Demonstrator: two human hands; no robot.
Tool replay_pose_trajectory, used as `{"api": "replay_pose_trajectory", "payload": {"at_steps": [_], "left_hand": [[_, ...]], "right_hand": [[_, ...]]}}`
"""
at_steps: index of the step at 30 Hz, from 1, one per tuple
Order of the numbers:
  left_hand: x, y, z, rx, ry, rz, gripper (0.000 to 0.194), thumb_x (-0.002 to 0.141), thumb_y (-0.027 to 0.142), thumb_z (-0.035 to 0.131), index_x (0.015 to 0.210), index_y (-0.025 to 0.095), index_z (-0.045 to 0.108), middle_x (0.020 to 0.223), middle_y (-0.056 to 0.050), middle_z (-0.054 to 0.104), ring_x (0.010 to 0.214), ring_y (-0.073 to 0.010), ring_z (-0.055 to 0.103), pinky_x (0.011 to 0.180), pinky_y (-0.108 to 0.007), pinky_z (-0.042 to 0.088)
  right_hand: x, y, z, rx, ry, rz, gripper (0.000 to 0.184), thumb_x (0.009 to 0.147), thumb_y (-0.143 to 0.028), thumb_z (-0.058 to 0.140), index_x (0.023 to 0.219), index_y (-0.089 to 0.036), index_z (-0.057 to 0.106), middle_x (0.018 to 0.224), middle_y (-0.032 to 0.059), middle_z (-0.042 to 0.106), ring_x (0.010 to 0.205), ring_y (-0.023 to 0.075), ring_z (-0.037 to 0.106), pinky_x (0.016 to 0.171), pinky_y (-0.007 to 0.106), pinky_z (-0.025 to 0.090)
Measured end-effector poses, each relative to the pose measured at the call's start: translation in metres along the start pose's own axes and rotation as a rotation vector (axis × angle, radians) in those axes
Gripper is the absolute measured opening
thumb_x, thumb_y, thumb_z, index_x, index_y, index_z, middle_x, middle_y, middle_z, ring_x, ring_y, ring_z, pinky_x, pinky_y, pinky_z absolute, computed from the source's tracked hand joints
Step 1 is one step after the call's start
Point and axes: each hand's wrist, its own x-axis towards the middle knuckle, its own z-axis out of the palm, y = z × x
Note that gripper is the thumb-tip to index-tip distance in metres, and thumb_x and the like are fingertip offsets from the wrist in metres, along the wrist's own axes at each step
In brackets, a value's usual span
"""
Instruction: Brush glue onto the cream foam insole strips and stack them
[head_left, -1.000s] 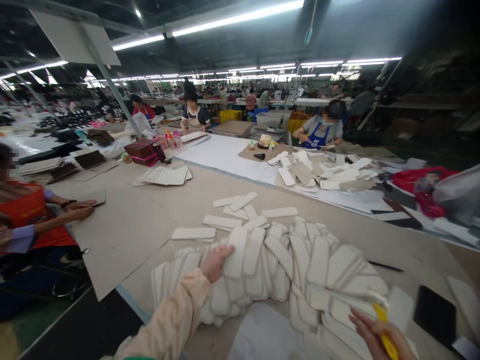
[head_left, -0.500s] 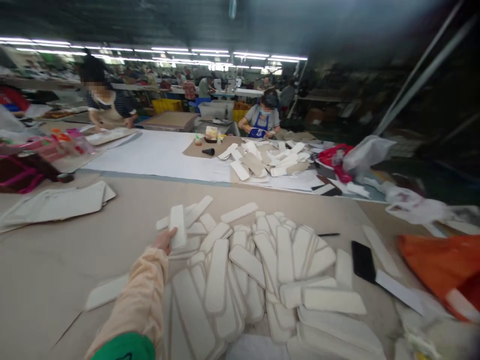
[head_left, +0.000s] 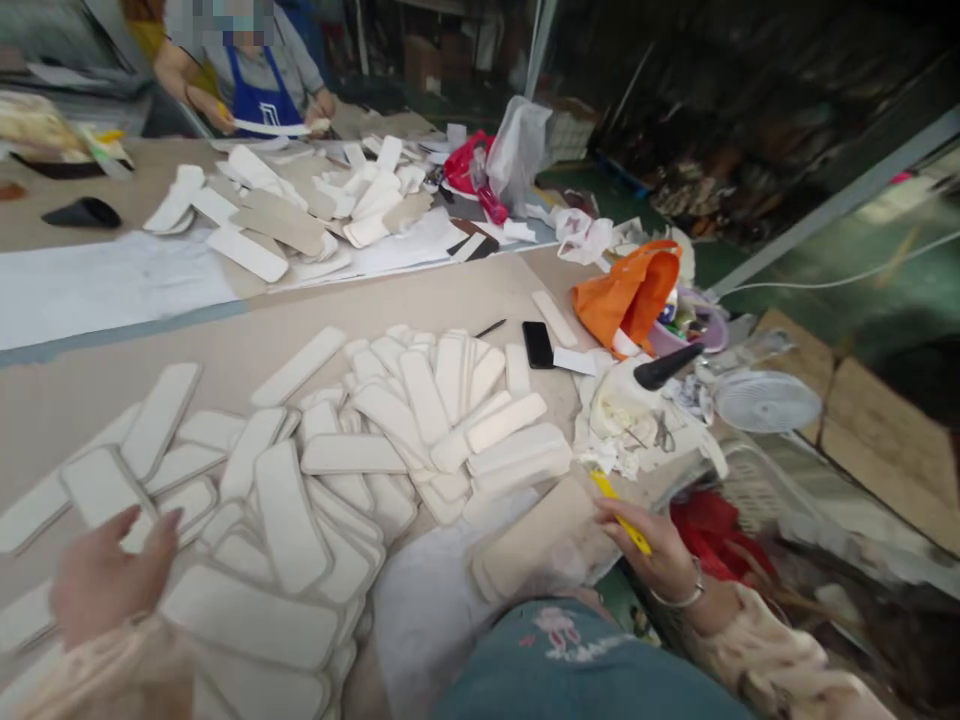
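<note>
Many flat white oblong pieces lie heaped on the brown table [head_left: 465, 290]. My left hand [head_left: 105, 580] is at the lower left, fingers curled on one white piece [head_left: 97, 485] at the heap's edge. My right hand [head_left: 649, 555] is at the lower right, closed on a thin yellow pencil-like tool [head_left: 619, 510]. It rests by a stack of beige pieces [head_left: 525, 545] near the table's front edge. A white sheet [head_left: 427, 620] lies in front of me.
A black phone [head_left: 537, 344], an orange bag [head_left: 626, 295], a white cloth bundle [head_left: 626, 415] and a small white fan [head_left: 765, 400] crowd the right end. Across the table a person in a blue apron [head_left: 259, 95] works beside another heap of pieces [head_left: 300, 210].
My view has swung right and down. My left hand has drawn back from the far pieces to the heap's near left edge. My right hand with the yellow tool has come back into view.
</note>
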Motion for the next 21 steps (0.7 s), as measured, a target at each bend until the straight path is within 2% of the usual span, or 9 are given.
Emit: {"api": "replay_pose_trajectory", "payload": {"at_steps": [2,3,4,7,9,11,14,17,21], "left_hand": [[-0.061,0.042,0.016,-0.084,0.015,0.231,0.042,0.071,0.056,0.049,0.094,0.022,0.056,0.09,-0.002,0.06,0.094,-0.0273,0.056,0.081,-0.051,0.046],[-0.095,0.066,0.026,-0.179,-0.012,0.362,0.041,0.073,0.054,0.05,0.096,0.021,0.057,0.094,-0.004,0.061,0.093,-0.0246,0.056,0.084,-0.046,0.046],[-0.131,0.089,0.038,-0.263,-0.104,0.483,0.039,0.075,0.05,0.051,0.099,0.02,0.056,0.096,-0.006,0.061,0.094,-0.0227,0.056,0.085,-0.042,0.046],[-0.224,0.147,0.073,-0.353,-0.308,0.629,0.04,0.075,0.043,0.054,0.107,0.018,0.053,0.101,-0.01,0.058,0.097,-0.0226,0.054,0.085,-0.04,0.045],[-0.267,0.171,0.091,-0.369,-0.416,0.658,0.053,0.072,0.044,0.058,0.116,0.017,0.048,0.108,-0.013,0.054,0.103,-0.0252,0.05,0.087,-0.042,0.043],[-0.293,0.188,0.105,-0.348,-0.486,0.646,0.068,0.066,0.047,0.063,0.122,0.015,0.042,0.112,-0.015,0.05,0.104,-0.027,0.048,0.089,-0.045,0.041],[-0.308,0.201,0.115,-0.258,-0.532,0.619,0.084,0.057,0.048,0.068,0.126,0.011,0.038,0.115,-0.016,0.047,0.106,-0.0291,0.045,0.091,-0.046,0.038],[-0.312,0.206,0.12,-0.179,-0.548,0.638,0.085,0.055,0.047,0.069,0.127,0.012,0.038,0.118,-0.016,0.045,0.109,-0.0299,0.042,0.092,-0.046,0.036],[-0.313,0.204,0.123,-0.15,-0.53,0.645,0.079,0.059,0.046,0.067,0.125,0.014,0.039,0.119,-0.014,0.045,0.109,-0.0285,0.043,0.091,-0.044,0.037]], "right_hand": [[-0.01,0.002,0.002,0.004,0.031,-0.004,0.028,0.086,-0.028,0.049,0.111,-0.019,0.056,0.09,0.0073,0.069,0.079,0.0174,0.066,0.072,0.026,0.053],[-0.014,0.002,0.003,0.014,0.04,-0.003,0.027,0.086,-0.028,0.048,0.109,-0.02,0.058,0.092,0.0076,0.069,0.082,0.018,0.066,0.074,0.027,0.053],[-0.018,0.003,0.005,0.032,0.043,-0.003,0.026,0.086,-0.029,0.047,0.107,-0.02,0.06,0.094,0.0077,0.068,0.084,0.0186,0.065,0.076,0.028,0.052],[-0.03,0.003,0.011,0.159,0.026,0.029,0.023,0.085,-0.03,0.048,0.101,-0.021,0.063,0.096,0.0074,0.068,0.088,0.0197,0.064,0.079,0.029,0.051],[-0.038,0.005,0.018,0.315,0.009,0.116,0.024,0.086,-0.032,0.047,0.099,-0.02,0.063,0.089,0.0072,0.068,0.077,0.0183,0.064,0.069,0.027,0.052],[-0.044,0.008,0.028,0.508,-0.003,0.25,0.028,0.087,-0.035,0.044,0.099,-0.018,0.062,0.069,0.0042,0.065,0.057,0.0146,0.06,0.053,0.024,0.049],[-0.048,0.013,0.043,0.77,-0.023,0.427,0.034,0.088,-0.041,0.039,0.097,-0.015,0.061,0.046,-0.0037,0.049,0.038,0.01,0.045,0.037,0.021,0.038],[-0.047,0.015,0.055,0.921,-0.074,0.507,0.036,0.087,-0.044,0.041,0.093,-0.014,0.06,0.046,-0.0047,0.048,0.037,0.0082,0.043,0.037,0.019,0.035],[-0.045,0.011,0.067,1.002,-0.183,0.5,0.035,0.085,-0.044,0.044,0.095,-0.013,0.058,0.05,-0.0033,0.054,0.039,0.0082,0.047,0.04,0.019,0.039]]}}
